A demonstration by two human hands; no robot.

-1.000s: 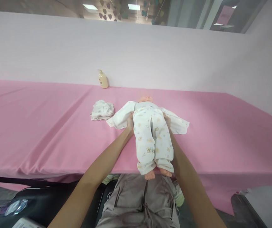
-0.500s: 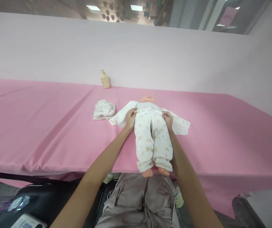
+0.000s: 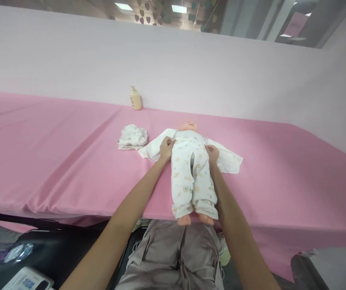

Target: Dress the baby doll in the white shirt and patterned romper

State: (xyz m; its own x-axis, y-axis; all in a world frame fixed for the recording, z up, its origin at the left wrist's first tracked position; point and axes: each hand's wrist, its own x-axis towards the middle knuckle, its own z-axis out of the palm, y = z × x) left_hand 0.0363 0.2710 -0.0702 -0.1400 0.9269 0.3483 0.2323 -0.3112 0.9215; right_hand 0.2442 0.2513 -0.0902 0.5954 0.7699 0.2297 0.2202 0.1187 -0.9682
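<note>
The fingers of our left hand are curling shut on the waistband of the patterned trousers, and our right hand is pinching the same waistband on its other side. The trousers are sitting on a doll lying face up on the pink bench, feet at the near edge, an open white top spreading beneath it. A folded cloth is lying just left; a pump bottle is standing by the wall.
</note>
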